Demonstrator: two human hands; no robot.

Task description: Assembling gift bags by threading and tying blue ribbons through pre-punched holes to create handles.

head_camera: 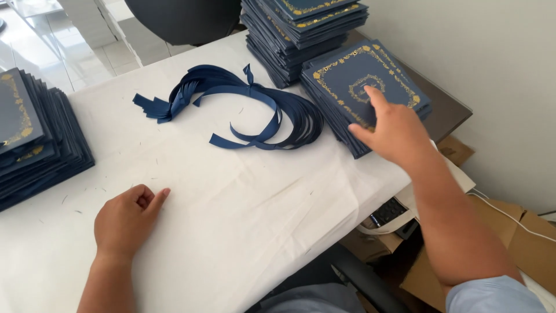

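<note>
My right hand point(392, 128) reaches out to a low stack of navy cards with gold floral borders point(353, 74), fingers spread, fingertips touching the top card. My left hand point(126, 218) rests on the white cloth covering the table point(243, 197), fingers loosely curled, holding nothing. A bundle of navy ribbons point(249, 104), tied together at one point, lies on the cloth between the hands, just left of the low stack.
A taller pile of the same navy cards point(301, 29) stands at the back. Another pile point(35, 139) sits at the left edge. Cardboard boxes point(509, 243) and a white cable lie on the floor to the right; a dark chair back point(185, 20) stands beyond the table.
</note>
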